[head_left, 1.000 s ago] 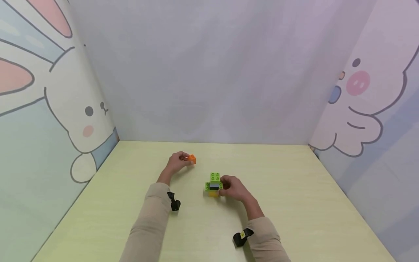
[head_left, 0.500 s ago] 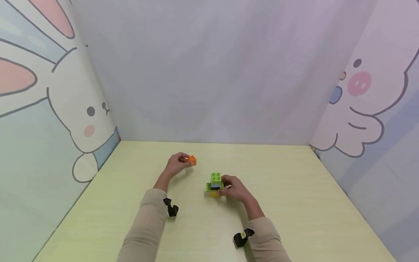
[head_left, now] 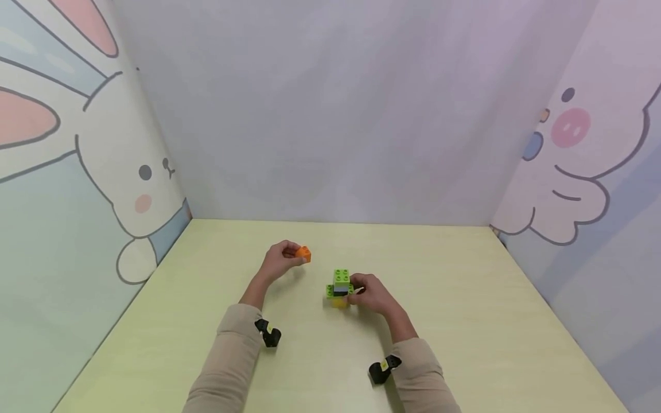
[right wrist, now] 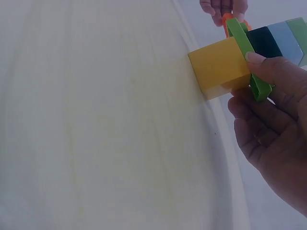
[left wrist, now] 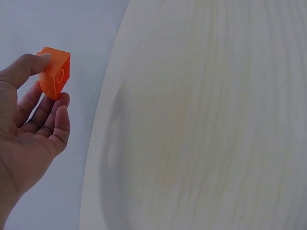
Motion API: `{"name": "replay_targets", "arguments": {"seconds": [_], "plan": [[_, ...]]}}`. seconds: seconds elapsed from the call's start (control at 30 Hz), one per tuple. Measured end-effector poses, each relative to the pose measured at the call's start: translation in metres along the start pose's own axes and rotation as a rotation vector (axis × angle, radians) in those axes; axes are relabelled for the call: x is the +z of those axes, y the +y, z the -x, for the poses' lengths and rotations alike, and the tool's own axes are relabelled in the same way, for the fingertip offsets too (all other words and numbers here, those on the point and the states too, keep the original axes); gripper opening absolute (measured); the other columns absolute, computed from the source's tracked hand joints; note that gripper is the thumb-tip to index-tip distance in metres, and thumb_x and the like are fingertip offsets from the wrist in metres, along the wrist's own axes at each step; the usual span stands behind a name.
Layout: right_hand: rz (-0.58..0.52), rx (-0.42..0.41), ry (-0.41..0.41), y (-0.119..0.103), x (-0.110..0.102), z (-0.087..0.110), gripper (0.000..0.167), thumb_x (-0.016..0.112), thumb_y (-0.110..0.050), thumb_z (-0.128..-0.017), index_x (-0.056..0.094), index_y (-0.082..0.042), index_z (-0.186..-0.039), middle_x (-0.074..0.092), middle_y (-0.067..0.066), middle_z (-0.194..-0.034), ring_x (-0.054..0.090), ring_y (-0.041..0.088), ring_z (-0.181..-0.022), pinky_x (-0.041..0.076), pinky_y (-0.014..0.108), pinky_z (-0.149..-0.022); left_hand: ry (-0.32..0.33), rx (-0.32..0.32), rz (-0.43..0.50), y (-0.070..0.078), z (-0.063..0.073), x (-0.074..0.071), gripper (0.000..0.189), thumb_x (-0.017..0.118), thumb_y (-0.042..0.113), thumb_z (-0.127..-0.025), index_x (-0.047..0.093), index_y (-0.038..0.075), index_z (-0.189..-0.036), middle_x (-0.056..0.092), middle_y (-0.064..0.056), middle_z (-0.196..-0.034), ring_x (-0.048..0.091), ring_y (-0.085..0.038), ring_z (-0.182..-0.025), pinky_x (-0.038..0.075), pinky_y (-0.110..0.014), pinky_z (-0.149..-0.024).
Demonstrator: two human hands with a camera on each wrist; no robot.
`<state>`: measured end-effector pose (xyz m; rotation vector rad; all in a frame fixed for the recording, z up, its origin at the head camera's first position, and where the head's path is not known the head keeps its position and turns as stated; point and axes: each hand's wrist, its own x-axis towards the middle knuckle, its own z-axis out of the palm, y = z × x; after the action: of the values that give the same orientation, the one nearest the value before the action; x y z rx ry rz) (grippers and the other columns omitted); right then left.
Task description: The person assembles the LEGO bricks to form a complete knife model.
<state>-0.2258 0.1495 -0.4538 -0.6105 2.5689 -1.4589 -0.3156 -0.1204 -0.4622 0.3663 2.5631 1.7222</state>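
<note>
Between thumb and fingers, my left hand (head_left: 277,262) pinches an orange toy building brick (head_left: 304,253). In the left wrist view the brick (left wrist: 56,72) shows its hollow underside, and it hangs above the table. My right hand (head_left: 373,294) grips a stack of toy bricks (head_left: 341,279) from its right side. Seen from the right wrist, that stack has a yellow brick (right wrist: 220,67) at the bottom, a wider green plate (right wrist: 242,38) over it, then dark and light blue layers and a green brick (right wrist: 298,36) on top. The thumb presses against the plate's edge.
A pale wooden table (head_left: 439,321) lies under both hands. Around it stand a plain grey back wall (head_left: 320,115) and side panels with a cartoon rabbit (head_left: 129,172) and a pig (head_left: 568,155). Small black devices sit at both sleeve cuffs.
My left forearm has drawn slightly back and left, with the orange brick staying in nearly the same place. The right hand and its stack have hardly moved.
</note>
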Motion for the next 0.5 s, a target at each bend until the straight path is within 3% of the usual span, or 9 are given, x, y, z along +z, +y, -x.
{"name": "replay_targets", "arguments": {"seconds": [0.13,0.2,0.37,0.5], "plan": [[-0.005,0.004,0.009,0.026,0.004,-0.008,0.03,0.072,-0.004,-0.077,0.064,0.001,-0.106,0.064,0.006,-0.095,0.057,0.02,-0.083,0.046,0.031,-0.066,-0.008,0.003,0.007,0.005,0.006,0.002,0.034,0.074,0.014,-0.079,0.059,0.002,-0.108,0.059,-0.01,-0.1,0.056,-0.023,-0.087,0.048,-0.033,-0.075],[-0.011,0.007,0.01,0.028,0.004,-0.009,0.03,0.073,-0.005,-0.077,0.064,0.001,-0.105,0.064,0.005,-0.094,0.057,0.018,-0.083,0.046,0.03,-0.067,-0.011,0.005,0.012,0.008,0.009,0.003,0.034,0.074,0.015,-0.079,0.059,0.003,-0.108,0.059,-0.009,-0.1,0.055,-0.023,-0.087,0.048,-0.033,-0.075],[-0.001,0.025,0.025,0.022,0.004,-0.008,0.028,0.074,-0.006,-0.076,0.065,-0.001,-0.102,0.063,0.002,-0.09,0.055,0.016,-0.082,0.044,0.028,-0.067,-0.011,0.015,0.036,0.014,0.016,0.008,0.034,0.075,0.014,-0.079,0.06,0.003,-0.108,0.059,-0.009,-0.099,0.056,-0.023,-0.088,0.048,-0.033,-0.075],[-0.004,0.021,0.023,0.003,0.001,-0.003,0.026,0.072,-0.002,-0.076,0.064,0.002,-0.101,0.063,0.004,-0.089,0.055,0.021,-0.082,0.043,0.031,-0.068,-0.009,0.009,0.055,0.016,0.021,0.012,0.033,0.075,0.012,-0.079,0.06,0.003,-0.107,0.059,-0.009,-0.097,0.056,-0.023,-0.088,0.048,-0.033,-0.075]]}}
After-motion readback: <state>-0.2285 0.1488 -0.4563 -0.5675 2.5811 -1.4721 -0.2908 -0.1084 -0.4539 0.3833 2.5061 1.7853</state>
